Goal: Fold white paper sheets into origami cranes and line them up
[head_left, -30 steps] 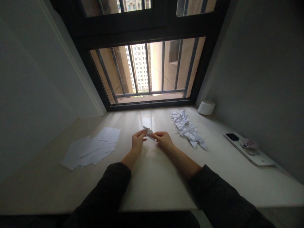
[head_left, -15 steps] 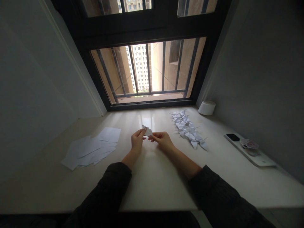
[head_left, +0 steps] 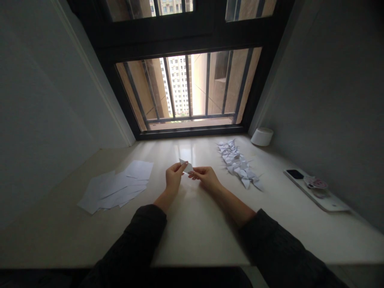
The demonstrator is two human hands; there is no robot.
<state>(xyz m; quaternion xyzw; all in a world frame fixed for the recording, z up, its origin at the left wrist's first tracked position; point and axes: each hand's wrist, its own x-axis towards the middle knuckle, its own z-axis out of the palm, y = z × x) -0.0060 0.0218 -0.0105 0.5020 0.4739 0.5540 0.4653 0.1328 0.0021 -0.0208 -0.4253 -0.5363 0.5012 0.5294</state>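
Note:
A small folded piece of white paper [head_left: 188,167] is held between my two hands above the middle of the sill. My left hand [head_left: 174,175] pinches its left side, with the thumb lying over the paper. At its lower right edge, the fingertips of my right hand [head_left: 207,177] are closed on it. One pointed corner sticks up beyond my left fingers. To the right lies a row of several folded white paper cranes [head_left: 235,162]. Off to the left, loose sheets of white paper [head_left: 117,188] overlap in a spread pile.
A phone [head_left: 315,192] with a pink-and-white grip on its back lies along the right wall. Near the window's right corner stands a white round object [head_left: 262,137]. The pale sill [head_left: 198,236] ends at a front edge close to me; a dark-framed barred window [head_left: 192,134] closes the back.
My left thumb has shifted slightly along the paper, and my right fingertips have moved a little. Both hands keep hold of it in nearly the same place.

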